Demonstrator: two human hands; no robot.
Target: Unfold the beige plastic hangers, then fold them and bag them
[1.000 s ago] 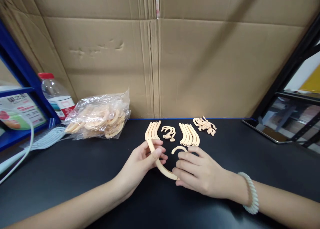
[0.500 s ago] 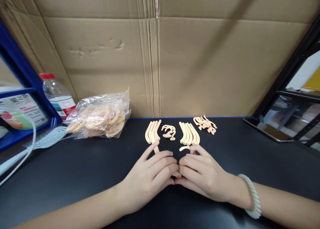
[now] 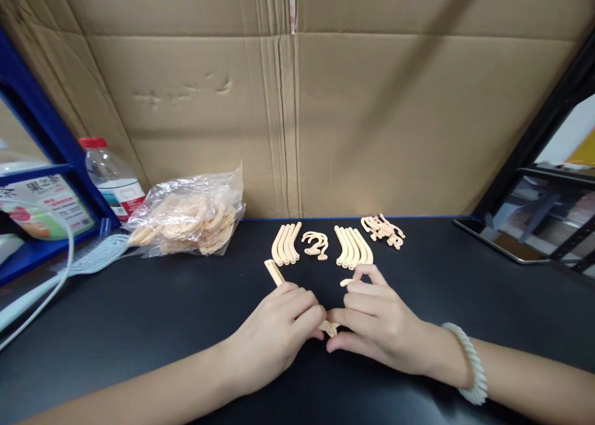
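Closed round a long cream plastic strip (image 3: 274,272), my left hand (image 3: 281,332) leaves its upper end poking out past the knuckles. Its other end (image 3: 330,328) shows between both hands, by my right thumb and fingertips. My right hand (image 3: 381,319) is closed too; the tip of a small curved cream piece (image 3: 346,282) sticks out from under its bent index finger. The rest of that piece is hidden. Just beyond my hands lie several curved cream strips (image 3: 287,244) on the left and several more (image 3: 353,246) on the right.
Small hooked pieces (image 3: 316,244) lie between the strips, with a pile of them (image 3: 385,232) further right. A clear bag of cream parts (image 3: 190,217), a bottle (image 3: 111,177) and a pale blue brush (image 3: 93,258) are at left. A tablet-like device (image 3: 493,242) lies right.
The strip in my left hand has tilted left and its lower end shows more. My left index finger has folded down. My right fingertips have parted slightly from my left hand.
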